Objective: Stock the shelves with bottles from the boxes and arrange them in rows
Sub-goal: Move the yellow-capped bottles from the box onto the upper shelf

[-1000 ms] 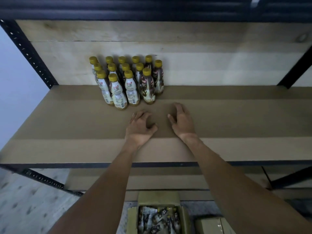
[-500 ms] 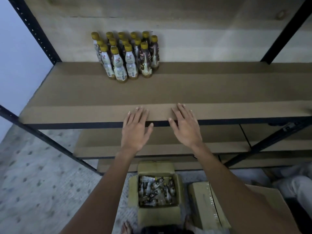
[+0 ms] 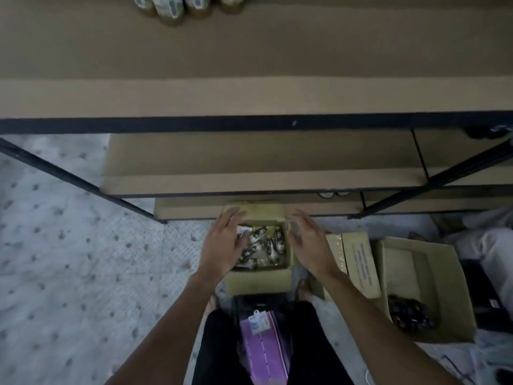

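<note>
An open cardboard box [image 3: 258,280] stands on the floor below me, with several small bottles [image 3: 263,243] lying loose inside. My left hand [image 3: 222,243] hovers over the box's left side with fingers spread and holds nothing. My right hand [image 3: 308,240] hovers at the box's right edge, fingers extended, also empty. The upper shelf [image 3: 249,98] stretches across the top of the view. Only the bases of the stocked bottles [image 3: 177,8] show at its back, cut off by the frame's top edge.
Lower shelves [image 3: 249,179] sit behind the box. A second open box [image 3: 427,287] with dark bottles stands to the right, with a closed carton [image 3: 355,262] between. Another person's leg [image 3: 485,243] shows at far right. Patterned floor [image 3: 69,259] lies to the left.
Both hands have dropped from the upper shelf's front edge down to the open box on the floor. My view has tilted downward, so the stocked bottles are nearly out of frame.
</note>
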